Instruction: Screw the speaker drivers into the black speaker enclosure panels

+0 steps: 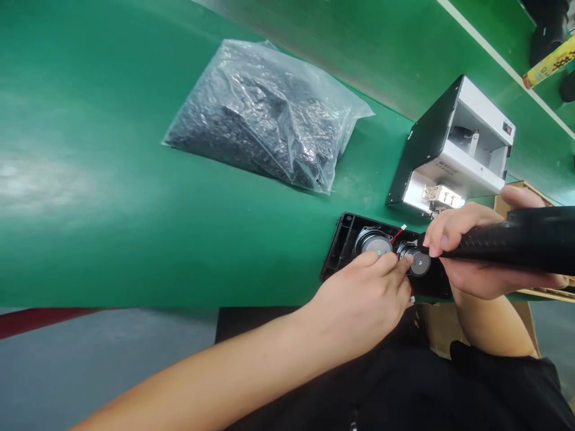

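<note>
A black plastic housing (pixel 341 242) lies at the near edge of the green table, with two round speaker drivers (pixel 372 241) set inside it and a thin red wire between them. My left hand (pixel 363 299) rests on the housing, its fingers curled with the tips pressing on the drivers. My right hand (pixel 467 257) is wrapped around a black electric screwdriver (pixel 516 239), which lies nearly level with its tip at the right driver (pixel 420 262).
A clear bag of small black parts (pixel 269 111) lies on the green table (pixel 112 179) further back. A grey and black screw feeder box (pixel 453 149) stands just behind the housing. A cardboard box (pixel 525 191) sits at the right; a yellow tube (pixel 550 63) lies on the shelf.
</note>
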Motion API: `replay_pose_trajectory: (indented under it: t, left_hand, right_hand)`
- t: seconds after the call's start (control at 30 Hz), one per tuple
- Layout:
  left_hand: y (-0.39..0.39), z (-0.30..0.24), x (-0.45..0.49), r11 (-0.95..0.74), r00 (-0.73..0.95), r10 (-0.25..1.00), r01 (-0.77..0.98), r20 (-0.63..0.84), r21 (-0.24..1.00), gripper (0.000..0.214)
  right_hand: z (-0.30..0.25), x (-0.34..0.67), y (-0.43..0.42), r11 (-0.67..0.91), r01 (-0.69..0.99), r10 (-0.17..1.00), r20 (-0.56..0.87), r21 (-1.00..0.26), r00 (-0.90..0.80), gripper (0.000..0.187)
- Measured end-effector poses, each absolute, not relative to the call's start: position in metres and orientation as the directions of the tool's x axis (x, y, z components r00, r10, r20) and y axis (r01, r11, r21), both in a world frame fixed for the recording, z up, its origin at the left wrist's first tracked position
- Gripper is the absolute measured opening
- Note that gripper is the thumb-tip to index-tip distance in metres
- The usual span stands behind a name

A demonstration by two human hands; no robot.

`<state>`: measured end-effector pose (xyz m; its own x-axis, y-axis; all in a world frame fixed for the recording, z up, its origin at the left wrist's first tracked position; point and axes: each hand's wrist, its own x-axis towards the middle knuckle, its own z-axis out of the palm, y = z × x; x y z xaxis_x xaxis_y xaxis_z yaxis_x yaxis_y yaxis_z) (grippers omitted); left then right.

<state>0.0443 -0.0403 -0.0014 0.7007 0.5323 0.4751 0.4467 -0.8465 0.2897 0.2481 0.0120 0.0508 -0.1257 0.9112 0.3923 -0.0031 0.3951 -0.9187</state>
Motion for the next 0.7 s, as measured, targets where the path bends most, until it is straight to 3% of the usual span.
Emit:
replay_pose_trajectory:
  t: [0.1,0.23,0.43,0.47,0.63,0.7]
  left_hand:
    - [-0.041,-0.003,0.045,-0.844,0.700,0.536,0.449,0.473,0.293,0.019]
    - [-0.041,-0.004,0.046,-0.841,0.697,0.541,0.452,0.471,0.298,0.023]
    - [-0.035,0.001,0.049,-0.846,0.726,0.529,0.415,0.438,0.334,0.023]
    - [-0.035,0.002,0.049,-0.846,0.731,0.528,0.408,0.431,0.344,0.023]
    - [-0.036,0.010,0.050,-0.823,0.755,0.551,0.422,0.356,0.380,0.020]
    - [-0.039,0.014,0.052,-0.826,0.767,0.548,0.435,0.334,0.357,0.023]
  right_hand:
    - [0.049,0.245,0.014,0.534,-0.117,0.824,0.547,-0.837,-0.147,0.072]
    - [0.046,0.238,0.009,0.584,-0.087,0.800,0.591,-0.807,-0.105,0.076]
    - [0.043,0.224,-0.008,0.497,0.021,0.866,0.494,-0.868,-0.070,0.024]
    - [0.041,0.224,-0.007,0.515,0.022,0.856,0.512,-0.857,-0.075,0.023]
    - [0.033,0.228,0.004,0.559,-0.034,0.829,0.559,-0.829,-0.025,0.061]
    - [0.032,0.229,0.004,0.539,-0.100,0.841,0.542,-0.836,-0.003,0.067]
